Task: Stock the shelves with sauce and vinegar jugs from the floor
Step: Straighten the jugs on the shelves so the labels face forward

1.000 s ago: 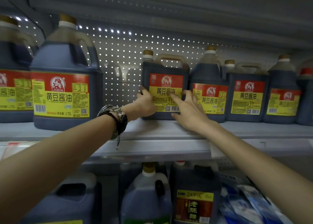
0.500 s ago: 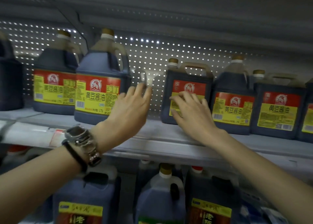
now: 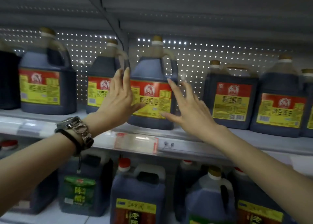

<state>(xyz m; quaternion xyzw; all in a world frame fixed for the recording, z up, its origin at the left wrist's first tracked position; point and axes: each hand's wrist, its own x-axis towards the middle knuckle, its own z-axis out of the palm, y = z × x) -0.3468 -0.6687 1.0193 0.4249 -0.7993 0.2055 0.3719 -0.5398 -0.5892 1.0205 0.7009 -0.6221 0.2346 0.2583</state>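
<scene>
A dark soy sauce jug (image 3: 152, 71) with a red and yellow label and a tan cap stands at the front of the upper shelf (image 3: 194, 137). My left hand (image 3: 118, 98) is at the jug's left side, fingers straight and pointing up, thumb across the label's lower left. My right hand (image 3: 188, 105) is at the jug's right side with fingers spread. Its index tip is at the jug's shoulder below the handle and its thumb is at the label's lower edge. Neither hand is curled round the jug.
More of the same jugs stand on the upper shelf: two at the left (image 3: 45, 81) (image 3: 100, 81), a square one (image 3: 228, 94) and another (image 3: 279, 101) at the right. Vinegar jugs (image 3: 138, 198) fill the shelf below. A price tag holder (image 3: 135, 143) sits on the shelf edge.
Both hands have left the square jug and moved left to the round-shouldered jug, now one on each side of it. The view has shifted left with them.
</scene>
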